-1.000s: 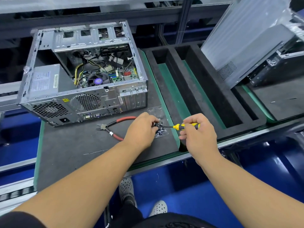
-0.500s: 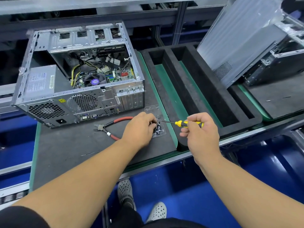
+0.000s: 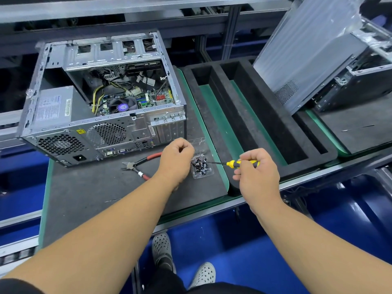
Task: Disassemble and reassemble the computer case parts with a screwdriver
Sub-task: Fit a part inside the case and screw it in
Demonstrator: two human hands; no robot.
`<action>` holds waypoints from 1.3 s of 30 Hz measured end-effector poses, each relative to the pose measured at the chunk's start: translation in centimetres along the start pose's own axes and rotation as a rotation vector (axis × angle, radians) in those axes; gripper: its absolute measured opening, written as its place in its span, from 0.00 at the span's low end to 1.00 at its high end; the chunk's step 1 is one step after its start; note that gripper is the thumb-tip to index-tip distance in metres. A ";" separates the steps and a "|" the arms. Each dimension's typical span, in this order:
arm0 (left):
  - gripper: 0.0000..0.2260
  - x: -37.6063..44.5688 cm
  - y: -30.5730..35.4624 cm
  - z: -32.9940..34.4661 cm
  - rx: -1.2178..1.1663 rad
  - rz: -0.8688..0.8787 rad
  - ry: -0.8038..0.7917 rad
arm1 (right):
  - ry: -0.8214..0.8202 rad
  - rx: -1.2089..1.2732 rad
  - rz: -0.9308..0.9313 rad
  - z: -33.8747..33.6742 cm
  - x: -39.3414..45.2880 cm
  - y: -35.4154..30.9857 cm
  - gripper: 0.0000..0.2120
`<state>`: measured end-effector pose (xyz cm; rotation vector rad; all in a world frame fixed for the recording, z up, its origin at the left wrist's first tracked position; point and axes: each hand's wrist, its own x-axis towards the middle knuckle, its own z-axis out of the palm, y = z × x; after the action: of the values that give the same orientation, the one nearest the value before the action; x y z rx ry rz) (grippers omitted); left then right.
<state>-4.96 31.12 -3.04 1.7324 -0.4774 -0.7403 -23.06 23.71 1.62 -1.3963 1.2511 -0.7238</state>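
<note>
The open computer case (image 3: 101,132) lies on the dark work mat (image 3: 95,192), its rear panel facing me and the motherboard showing inside. A small clear tray of black screws (image 3: 201,166) sits in front of the case's right corner. My left hand (image 3: 174,162) hovers just left of that tray, its curled fingertips pinched against the thumb on a small screw that they mostly hide. My right hand (image 3: 258,177) grips the yellow-and-black screwdriver (image 3: 232,163) by the handle. The shaft points left, with its tip over the screw tray.
Red-handled cutters (image 3: 137,164) lie on the mat, partly under my left wrist. A black foam holder with long slots (image 3: 250,124) stands to the right. A grey side panel (image 3: 307,49) leans in it, and a second case (image 3: 364,77) lies behind it.
My left hand has lifted out of the screw tray and drawn back to the left, fingertips pinched. The right hand and screwdriver have stayed nearly in place.
</note>
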 end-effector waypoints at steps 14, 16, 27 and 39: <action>0.05 0.6 -0.1 0.2 0.503 0.075 -0.124 | 0.008 -0.054 -0.003 0.2 -0.1 -0.3 0.12; 0.05 0.7 -0.2 0.3 0.695 0.145 -0.166 | 0.015 -0.024 -0.023 0.3 -0.1 -0.7 0.12; 0.05 1.5 0.2 1.5 0.840 0.261 -0.137 | 0.036 0.019 -0.070 0.4 -0.3 -2.1 0.10; 0.07 1.3 -1.1 0.1 0.561 0.055 -0.101 | 0.071 -0.074 -0.038 0.8 -0.2 -1.2 0.10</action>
<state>-4.16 30.46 -4.41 2.1937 -0.8600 -0.6958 -22.03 24.00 2.66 -1.4689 1.3212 -0.7657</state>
